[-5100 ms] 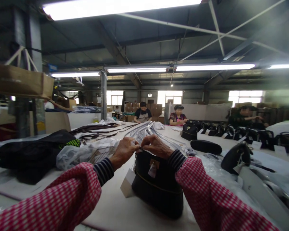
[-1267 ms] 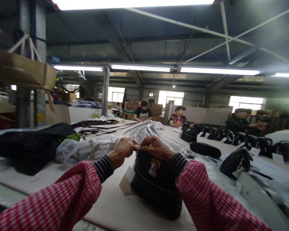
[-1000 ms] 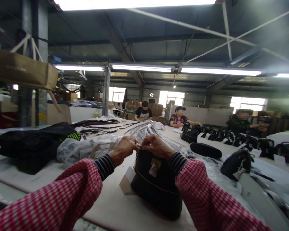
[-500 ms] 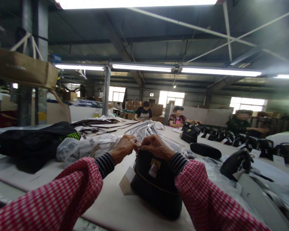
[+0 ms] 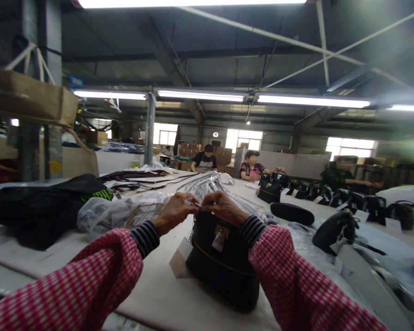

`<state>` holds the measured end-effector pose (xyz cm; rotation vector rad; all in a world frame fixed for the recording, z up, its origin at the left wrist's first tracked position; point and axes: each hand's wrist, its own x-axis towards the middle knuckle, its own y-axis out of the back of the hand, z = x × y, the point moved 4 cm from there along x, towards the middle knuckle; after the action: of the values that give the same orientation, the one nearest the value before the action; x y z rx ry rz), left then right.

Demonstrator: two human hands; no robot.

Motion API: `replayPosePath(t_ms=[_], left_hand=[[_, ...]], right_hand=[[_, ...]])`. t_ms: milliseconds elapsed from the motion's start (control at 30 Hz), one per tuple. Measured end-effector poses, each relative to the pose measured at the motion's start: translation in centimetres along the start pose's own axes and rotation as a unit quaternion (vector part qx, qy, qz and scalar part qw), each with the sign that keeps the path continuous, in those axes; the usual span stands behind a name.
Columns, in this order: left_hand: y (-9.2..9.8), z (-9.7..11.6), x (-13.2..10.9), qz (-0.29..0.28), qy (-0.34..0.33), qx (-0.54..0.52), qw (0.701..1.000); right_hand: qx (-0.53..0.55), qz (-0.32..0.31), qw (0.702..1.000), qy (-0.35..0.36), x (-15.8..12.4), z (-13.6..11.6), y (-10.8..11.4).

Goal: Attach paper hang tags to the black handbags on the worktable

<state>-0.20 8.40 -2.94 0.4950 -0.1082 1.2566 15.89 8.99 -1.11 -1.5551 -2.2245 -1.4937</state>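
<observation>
A black handbag (image 5: 224, 271) with gold trim stands upright on the white table, close in front of me. Its front bears a metal clasp (image 5: 222, 231) with a translucent cover over it, and a pale tag (image 5: 181, 258) hangs at its left side. Above the bag's top left edge my left hand (image 5: 177, 212) pinches a small whitish piece, too small to name. My right hand (image 5: 224, 208) meets it there, thumb and fingers pressed together; what lies between them is hidden. Both wrists show striped cuffs under checked sleeves.
Clear plastic wrapping (image 5: 124, 209) and a black cloth bag (image 5: 51, 207) lie to the left, dark straps (image 5: 134, 177) beyond. On the right are a black oval piece (image 5: 291, 214), another black bag (image 5: 334, 232) and a row of handbags (image 5: 374, 209). Several people work across the table.
The view has shifted slightly. My hands stay together over the bag's top, fingers shifting a little, with the whitish piece now showing more in the left. A person across has a hand on a bag.
</observation>
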Motion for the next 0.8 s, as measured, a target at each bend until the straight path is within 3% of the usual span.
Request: replayPosePath(t_ms=[333, 533, 800], left_hand=[[-0.5, 0.2, 0.0, 0.042, -0.004, -0.012, 0.999], [-0.8, 0.0, 0.0, 0.081, 0.006, -0.025, 0.996], [-1.3, 0.3, -0.2, 0.127, 0.022, -0.078, 0.989]], right_hand=[[-0.036, 0.018, 0.999, 0.014, -0.5, -0.4, -0.1], [-0.145, 0.052, 0.988, 0.024, -1.0, -1.5, -0.1], [-0.309, 0.015, 0.951, 0.016, -1.3, -2.8, -0.8]])
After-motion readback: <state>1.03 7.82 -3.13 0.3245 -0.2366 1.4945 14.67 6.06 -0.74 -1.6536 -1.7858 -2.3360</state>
